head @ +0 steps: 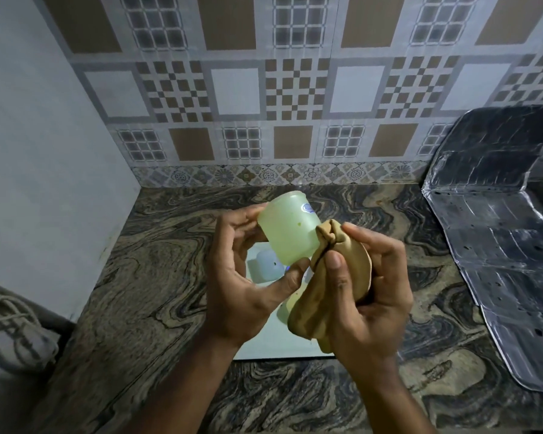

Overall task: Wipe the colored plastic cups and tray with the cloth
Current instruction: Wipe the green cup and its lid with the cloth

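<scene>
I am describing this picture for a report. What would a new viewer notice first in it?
First the pale green cup, held up at the centre above the marbled counter: the left hand grips it, and the right hand pushes a bunched tan cloth against its mouth end. Next the patterned brown and grey tile wall behind. Under the hands lies a white tray with a pale blue cup on it.

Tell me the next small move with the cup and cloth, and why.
Probably turn the green cup in the left hand so the cloth, bunched in the right hand, rubs around its wall; the cloth touches only the end nearest that hand.
</scene>
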`<action>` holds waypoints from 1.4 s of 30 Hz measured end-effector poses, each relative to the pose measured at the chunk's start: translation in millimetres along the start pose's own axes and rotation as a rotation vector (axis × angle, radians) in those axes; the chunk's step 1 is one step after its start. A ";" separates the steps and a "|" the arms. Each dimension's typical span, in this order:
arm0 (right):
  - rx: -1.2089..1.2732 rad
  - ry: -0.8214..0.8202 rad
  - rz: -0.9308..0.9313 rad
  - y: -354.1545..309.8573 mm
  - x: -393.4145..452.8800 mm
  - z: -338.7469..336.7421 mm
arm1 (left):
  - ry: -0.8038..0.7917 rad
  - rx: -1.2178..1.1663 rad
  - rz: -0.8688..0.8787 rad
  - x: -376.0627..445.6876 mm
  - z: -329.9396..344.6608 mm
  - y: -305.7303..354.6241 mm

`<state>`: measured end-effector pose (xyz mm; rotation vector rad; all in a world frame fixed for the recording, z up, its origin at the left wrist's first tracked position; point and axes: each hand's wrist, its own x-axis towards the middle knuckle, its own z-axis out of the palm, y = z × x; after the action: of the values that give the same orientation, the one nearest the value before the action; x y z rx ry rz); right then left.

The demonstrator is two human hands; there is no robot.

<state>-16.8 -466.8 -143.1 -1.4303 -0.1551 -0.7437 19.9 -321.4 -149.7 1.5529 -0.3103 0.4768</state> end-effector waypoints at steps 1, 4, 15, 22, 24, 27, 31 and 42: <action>-0.005 -0.015 -0.009 -0.2 1.8 -1.4 | -0.003 0.044 0.000 1.2 -1.7 -0.2; -0.040 -0.079 -0.012 0.6 6.9 -5.2 | 0.010 0.159 0.031 3.2 -4.1 2.1; -0.422 -0.209 -0.321 -3.9 26.2 -4.0 | 0.027 0.532 0.228 -0.3 0.4 13.7; -0.314 -0.110 -0.145 2.9 35.6 1.3 | 0.015 0.553 0.305 2.4 -7.0 11.4; -0.225 -0.081 -0.056 3.2 38.7 1.2 | 0.027 0.482 0.265 0.2 -7.1 8.6; -0.091 -0.047 -0.034 -2.4 32.3 -0.4 | 0.112 0.317 0.139 -1.1 -5.7 4.0; -0.067 -0.036 -0.039 0.8 3.1 -1.6 | 0.130 0.008 0.066 -0.8 0.9 9.5; -0.294 -0.196 -0.265 -8.5 19.4 -10.8 | 0.060 0.448 0.214 -0.1 -7.1 8.7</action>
<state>-10.0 -483.7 -127.8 -1.7860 -0.4062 -0.8673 14.9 -314.7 -142.2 1.9442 -0.3407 0.7996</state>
